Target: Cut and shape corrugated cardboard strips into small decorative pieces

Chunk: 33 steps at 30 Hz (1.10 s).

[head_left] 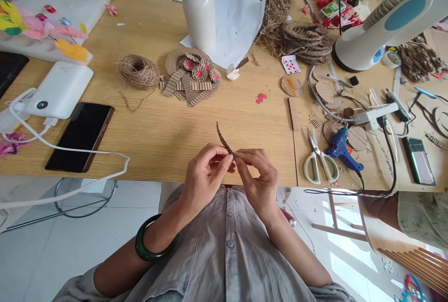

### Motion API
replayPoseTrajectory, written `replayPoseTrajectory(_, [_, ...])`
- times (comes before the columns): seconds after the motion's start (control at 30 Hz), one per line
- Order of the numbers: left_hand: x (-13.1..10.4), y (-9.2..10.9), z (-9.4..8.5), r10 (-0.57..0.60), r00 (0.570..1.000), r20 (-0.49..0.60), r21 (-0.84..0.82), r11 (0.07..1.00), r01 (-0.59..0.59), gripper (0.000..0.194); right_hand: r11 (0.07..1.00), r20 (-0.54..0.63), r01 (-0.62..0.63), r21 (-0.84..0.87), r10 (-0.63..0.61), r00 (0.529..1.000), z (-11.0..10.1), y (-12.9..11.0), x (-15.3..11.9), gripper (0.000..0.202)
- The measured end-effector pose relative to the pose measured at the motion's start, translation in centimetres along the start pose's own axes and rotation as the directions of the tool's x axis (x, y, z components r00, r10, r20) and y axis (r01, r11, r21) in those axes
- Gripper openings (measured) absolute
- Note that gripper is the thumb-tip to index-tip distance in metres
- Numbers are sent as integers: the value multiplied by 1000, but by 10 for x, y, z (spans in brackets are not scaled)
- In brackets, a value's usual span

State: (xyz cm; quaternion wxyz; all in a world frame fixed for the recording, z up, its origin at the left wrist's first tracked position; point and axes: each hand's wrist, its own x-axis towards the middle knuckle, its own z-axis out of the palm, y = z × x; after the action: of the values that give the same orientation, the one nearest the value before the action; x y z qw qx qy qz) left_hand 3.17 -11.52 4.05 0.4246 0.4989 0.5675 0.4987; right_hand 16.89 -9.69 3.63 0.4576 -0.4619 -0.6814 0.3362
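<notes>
My left hand [207, 171] and my right hand [259, 178] meet just above the table's front edge. Between their pinched fingertips is one end of a thin, dark brown strip [223, 139], which looks like corrugated cardboard seen edge-on. Its free end curves up and away from me; the gripped end is partly hidden by my fingers. Beyond the hands lies a cardboard piece [192, 82] with ribbed strips and several rolled flowers with red centres. A ball of twine [138, 71] rests to its left. Small red paper pieces [261, 98] lie farther right.
Scissors [318, 155] and a blue glue gun [341, 150] with its cord lie to the right. A white bottle [199, 12] stands at the back, and a white fan [378, 26] at the back right. On the left are a phone [80, 136] and a power bank [59, 89] with cables.
</notes>
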Motion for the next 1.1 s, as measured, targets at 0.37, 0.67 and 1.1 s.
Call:
replayPoseTrajectory(0.37, [-2, 2, -2, 63, 998, 11, 81, 995, -64, 15, 855, 62, -329, 402, 333, 941, 4, 6, -3, 10])
replayPoseTrajectory(0.67, [2, 2, -3, 101, 995, 15, 99, 990, -102, 9, 973, -1, -67, 219, 69, 998, 3, 5, -7, 8])
replayPoseTrajectory(1.1, [1, 2, -4, 158, 987, 13, 104, 982, -159, 17, 810, 91, -322, 491, 319, 943, 7, 3, -2, 12])
